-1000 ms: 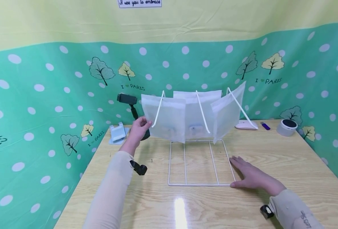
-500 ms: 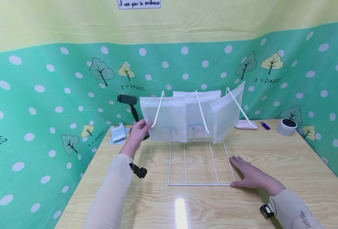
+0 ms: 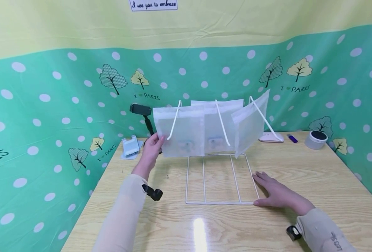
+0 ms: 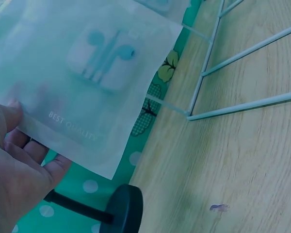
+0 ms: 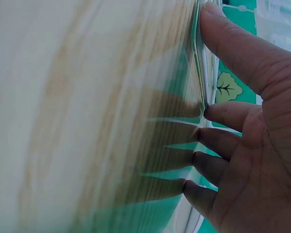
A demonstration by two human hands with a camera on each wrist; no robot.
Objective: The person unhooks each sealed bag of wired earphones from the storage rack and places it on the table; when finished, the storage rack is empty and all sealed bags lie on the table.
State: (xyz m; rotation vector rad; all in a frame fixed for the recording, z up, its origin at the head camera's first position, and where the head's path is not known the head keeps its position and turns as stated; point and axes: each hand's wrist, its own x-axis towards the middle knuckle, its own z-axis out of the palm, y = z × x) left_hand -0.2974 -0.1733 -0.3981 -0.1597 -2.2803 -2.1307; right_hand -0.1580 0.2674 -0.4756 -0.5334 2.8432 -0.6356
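Note:
My left hand (image 3: 150,149) pinches the left edge of a frosted zip pouch (image 3: 181,129), thumb in front and fingers behind. White wired earphones (image 4: 106,60) show through this pouch in the left wrist view. The pouch hangs from the left prong of a white wire display rack (image 3: 217,203), facing forward. Two similar pouches hang from the other prongs: a middle pouch (image 3: 218,120), partly hidden, and a right pouch (image 3: 252,122), turned at an angle. My right hand (image 3: 275,193) rests on the table, its spread fingertips and thumb at the right side of the rack's base.
At the back left stand a light-blue phone stand (image 3: 130,146) and a black stand (image 3: 140,109), partly behind my left hand. At the back right lie a pale mouse (image 3: 269,137), a purple USB stick (image 3: 292,139) and a round white speaker (image 3: 316,140). A patterned curtain (image 3: 204,70) hangs behind.
The left pouch has turned to face more forward, its left edge coming slightly left and down with my left hand. My right hand stays in place on the rack's base.

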